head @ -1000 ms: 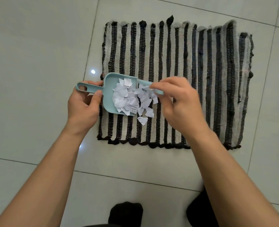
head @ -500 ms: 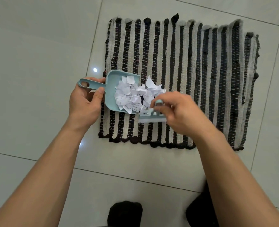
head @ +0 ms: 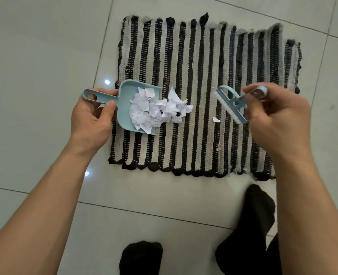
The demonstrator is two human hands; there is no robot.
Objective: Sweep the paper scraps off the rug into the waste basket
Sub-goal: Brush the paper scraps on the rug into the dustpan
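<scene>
A striped rug (head: 213, 80) lies on a pale tiled floor (head: 35, 46). White paper scraps (head: 156, 110) fill the dustpan (head: 124, 108), gripped by the left hand (head: 90, 116); the right hand (head: 277, 118) grips a brush (head: 233, 106).

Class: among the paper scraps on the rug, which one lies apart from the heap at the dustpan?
The small white scrap lying alone on the rug, just left of the brush. The other scraps are heaped together in and at the dustpan mouth.

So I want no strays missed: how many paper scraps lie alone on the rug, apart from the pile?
1. A single small scrap lies on the rug, between the pile at the dustpan's mouth and the brush. Others may hide under the right hand.
</scene>
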